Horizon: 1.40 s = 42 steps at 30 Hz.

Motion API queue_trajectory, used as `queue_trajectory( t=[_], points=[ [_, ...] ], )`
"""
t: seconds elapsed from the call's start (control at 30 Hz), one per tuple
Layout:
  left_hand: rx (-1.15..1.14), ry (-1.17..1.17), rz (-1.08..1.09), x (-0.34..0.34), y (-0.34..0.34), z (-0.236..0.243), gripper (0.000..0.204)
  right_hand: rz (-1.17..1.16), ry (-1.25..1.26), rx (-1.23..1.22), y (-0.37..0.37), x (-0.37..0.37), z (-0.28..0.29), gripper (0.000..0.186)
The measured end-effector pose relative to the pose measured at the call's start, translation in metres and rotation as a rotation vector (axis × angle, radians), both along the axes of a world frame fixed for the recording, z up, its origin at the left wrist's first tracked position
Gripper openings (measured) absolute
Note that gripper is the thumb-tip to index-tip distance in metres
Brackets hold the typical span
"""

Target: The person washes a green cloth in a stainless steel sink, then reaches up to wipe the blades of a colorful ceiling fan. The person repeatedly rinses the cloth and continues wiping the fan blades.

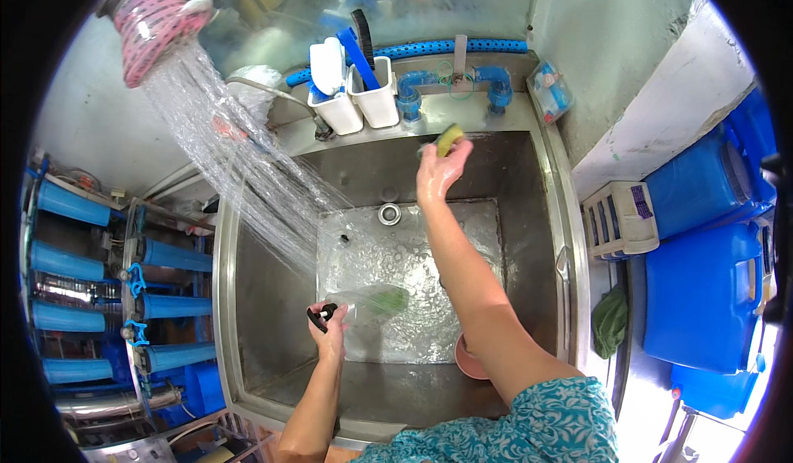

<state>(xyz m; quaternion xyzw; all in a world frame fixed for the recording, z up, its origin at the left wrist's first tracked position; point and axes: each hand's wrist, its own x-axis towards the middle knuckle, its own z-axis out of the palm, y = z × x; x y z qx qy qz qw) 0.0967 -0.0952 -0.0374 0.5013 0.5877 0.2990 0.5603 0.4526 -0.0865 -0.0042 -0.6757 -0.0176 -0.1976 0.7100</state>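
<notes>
Washing at the sink (271, 314) appears to be partway along, judging by how things are standing now. Water (248, 153) is pouring from a pink-covered outlet (161, 33), above and to the left of both hands, and the sink floor is glistening wet. Neither the black handle (322, 318) nor the sponge (450, 139) is resting anywhere, so the cleaning is seeming unfinished. Whether any surface is already scrubbed, I cannot tell.

The left hand (333, 332) is curling its grip around the black handle, low over the near left part of the sink. Something clear and blurred is extending rightward from that grip, and a green patch (388, 300) is showing at its far end; whether they are forming one piece with the handle is not clear. The falling water is heading toward the area just beyond this grip.

The right hand (443, 170) is pinching the yellow-green sponge between thumb and fingers, near the sink's back wall. The sponge is sitting at the fingertips, well apart from the left grip, farther back and to its right. A pink bowl (469, 364) is lying to the right of the left grip, partly hidden by the right forearm.
</notes>
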Motion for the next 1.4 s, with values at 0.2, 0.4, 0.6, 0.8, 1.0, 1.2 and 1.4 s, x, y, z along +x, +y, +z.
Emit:
queue_trajectory(
  t=[0.2,0.4,0.6,0.8,1.0,1.2,1.4],
  points=[
    [0.007,-0.003,-0.007,-0.001,-0.001,0.008,0.045,-0.082,-0.455,-0.633,-0.028,0.035,0.02,0.041],
    [0.156,0.073,-0.113,0.01,-0.006,0.004,0.048,0.531,-0.035,-1.269,0.008,0.072,0.049,0.035],
    [0.16,0.041,-0.165,0.039,-0.008,0.011,0.045,0.255,-0.662,-0.993,-0.043,0.045,0.022,0.033],
    [0.177,-0.015,-0.144,0.058,-0.012,0.021,0.046,-0.069,-0.338,-0.7,-0.054,0.04,0.017,0.034],
    [0.046,-0.011,-0.019,0.053,-0.013,0.021,0.051,-0.206,0.257,-0.11,0.012,0.025,-0.044,0.044],
    [0.023,0.01,0.007,0.024,-0.006,0.016,0.044,-0.16,0.828,0.348,-0.056,0.12,-0.18,0.049],
    [-0.001,0.015,0.043,0.004,-0.013,0.02,0.043,-0.006,0.919,0.615,-0.036,0.091,-0.306,0.048]
  ],
)
